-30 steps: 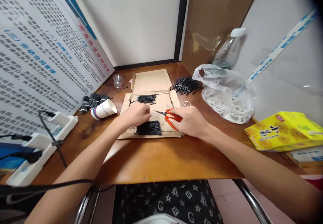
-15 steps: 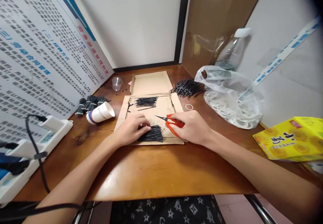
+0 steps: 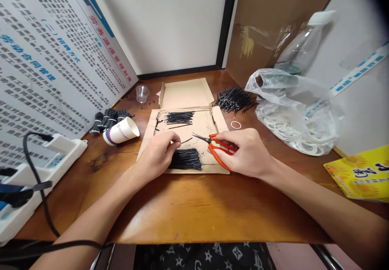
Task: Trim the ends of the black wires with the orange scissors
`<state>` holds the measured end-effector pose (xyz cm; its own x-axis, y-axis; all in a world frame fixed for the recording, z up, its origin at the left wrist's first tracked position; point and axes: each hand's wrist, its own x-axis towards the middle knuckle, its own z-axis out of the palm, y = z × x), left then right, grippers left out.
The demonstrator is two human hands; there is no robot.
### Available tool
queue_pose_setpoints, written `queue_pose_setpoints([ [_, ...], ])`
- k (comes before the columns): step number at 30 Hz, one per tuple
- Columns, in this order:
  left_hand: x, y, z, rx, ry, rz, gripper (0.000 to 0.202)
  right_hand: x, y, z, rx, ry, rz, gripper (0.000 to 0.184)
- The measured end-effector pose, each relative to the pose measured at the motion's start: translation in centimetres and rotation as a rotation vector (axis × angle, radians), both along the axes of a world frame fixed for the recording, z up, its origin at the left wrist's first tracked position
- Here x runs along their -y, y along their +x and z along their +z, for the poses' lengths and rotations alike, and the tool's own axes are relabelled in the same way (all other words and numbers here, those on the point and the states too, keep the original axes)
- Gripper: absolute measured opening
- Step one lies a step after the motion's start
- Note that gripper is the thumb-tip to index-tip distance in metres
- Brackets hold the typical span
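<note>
Front, over the table edge: left hand [image 3: 159, 152], thumb and forefinger pinched together on one thin black strip [image 3: 186, 140]. Strip: held above the cardboard box [image 3: 186, 92], long axis running from the left fingertips rightward and slightly away from the person, free end just beside the scissor tips; contact cannot be told.

Right hand [image 3: 251, 152]: fingers wrapped around orange-handled scissors [image 3: 208, 140], blades pointing left toward the strip; blade gap too small to judge.

Under and beside the left hand: near row of black strips [image 3: 187, 159], laid side by side. Beyond: one loose strip [image 3: 178, 126], then the far row of black strips [image 3: 180, 117]. Behind, right, outside the box: heap of black strips [image 3: 233, 99].
</note>
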<state>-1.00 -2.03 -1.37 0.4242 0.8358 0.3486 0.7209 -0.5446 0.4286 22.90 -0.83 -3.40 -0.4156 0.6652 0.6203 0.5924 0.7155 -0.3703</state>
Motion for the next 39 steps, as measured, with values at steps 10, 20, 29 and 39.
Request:
queue_pose_setpoints([
  [10,1.1,0.8,-0.1,0.202,-0.056,-0.035,0.022,0.9,-0.2,0.8,-0.056,0.02,-0.001,0.015],
  [20,1.6,1.1,0.1,0.263,-0.056,-0.098,0.017,1.9,-1.1,0.4,-0.098,0.038,0.1,0.011],
  [29,2.1,1.5,0.3,0.38,0.007,-0.079,0.013,2.0,-1.0,0.5,-0.14,0.089,0.097,0.016],
  [39,2.5,1.7,0.7,0.37,0.08,-0.083,0.012,2.3,-1.1,0.5,-0.138,0.098,0.132,0.018],
])
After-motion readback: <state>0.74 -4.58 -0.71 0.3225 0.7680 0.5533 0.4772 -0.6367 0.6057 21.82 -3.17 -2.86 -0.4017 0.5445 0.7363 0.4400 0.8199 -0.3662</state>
